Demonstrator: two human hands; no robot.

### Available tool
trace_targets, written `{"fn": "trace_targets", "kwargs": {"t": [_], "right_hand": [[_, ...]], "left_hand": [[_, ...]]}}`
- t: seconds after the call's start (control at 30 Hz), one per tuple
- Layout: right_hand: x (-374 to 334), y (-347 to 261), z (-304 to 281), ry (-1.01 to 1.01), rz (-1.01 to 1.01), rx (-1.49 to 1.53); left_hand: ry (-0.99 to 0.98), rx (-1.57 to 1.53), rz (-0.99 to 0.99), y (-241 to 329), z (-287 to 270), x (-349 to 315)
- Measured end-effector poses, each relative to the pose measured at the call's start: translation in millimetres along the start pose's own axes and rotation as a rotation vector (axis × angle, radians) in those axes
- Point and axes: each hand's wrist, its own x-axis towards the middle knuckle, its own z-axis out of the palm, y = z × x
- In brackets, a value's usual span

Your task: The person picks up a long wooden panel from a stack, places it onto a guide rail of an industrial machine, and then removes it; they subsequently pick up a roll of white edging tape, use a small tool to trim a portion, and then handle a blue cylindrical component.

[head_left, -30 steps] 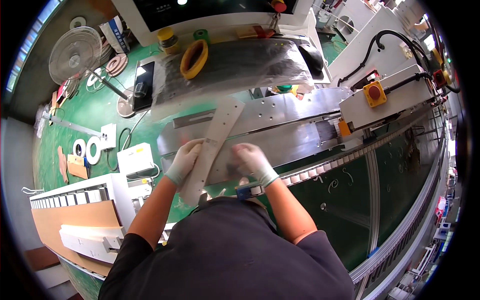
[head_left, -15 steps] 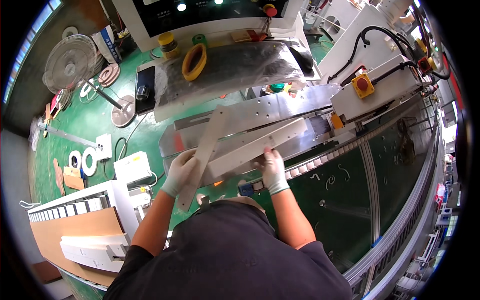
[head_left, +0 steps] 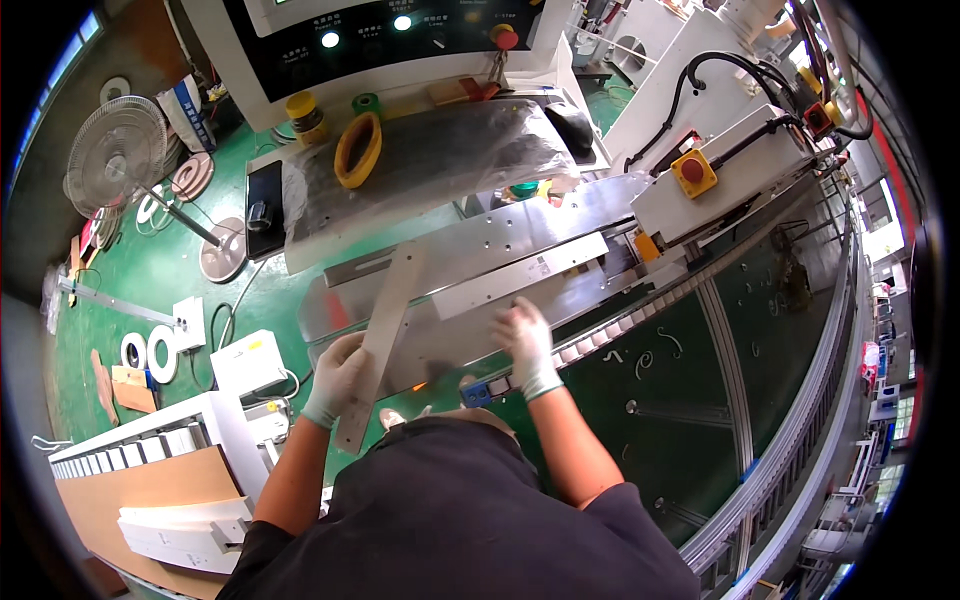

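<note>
My left hand (head_left: 338,375), in a pale glove, is closed on the lower part of a long flat whitish strip (head_left: 390,310) with small holes near its ends. The strip slants across the left end of a shiny metal worktable (head_left: 450,345). A second white strip (head_left: 520,273), with a small printed label, lies lengthwise on the table along a metal ledge. My right hand (head_left: 526,345), also gloved, hovers over the table's near edge, just short of that strip. Its fingers are loosely bent and apart, slightly blurred, with nothing seen in them.
Behind the table, a plastic-covered surface (head_left: 450,150) bears a yellow tape roll (head_left: 358,150). A machine arm with a red stop button (head_left: 692,172) stands at the right. A conveyor rail (head_left: 640,320) runs along the near side. White panels (head_left: 185,535) lie at lower left.
My right hand has let go of the white strip, which now lies flat against the ledge. My left hand still holds the other strip, drawn slightly nearer. The whole view has shifted a little.
</note>
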Motion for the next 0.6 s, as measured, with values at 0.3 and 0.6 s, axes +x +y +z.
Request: {"fn": "trace_targets", "kwargs": {"t": [0.3, 0.6], "right_hand": [[-38, -2, 76, -0.242, 0.161, -0.152], [-28, -1, 62, -0.321, 0.22, -0.259]], "left_hand": [[-0.08, 0.044, -0.029, -9, -4, 10], [-0.039, 0.112, -0.091, 1, 5, 20]]}}
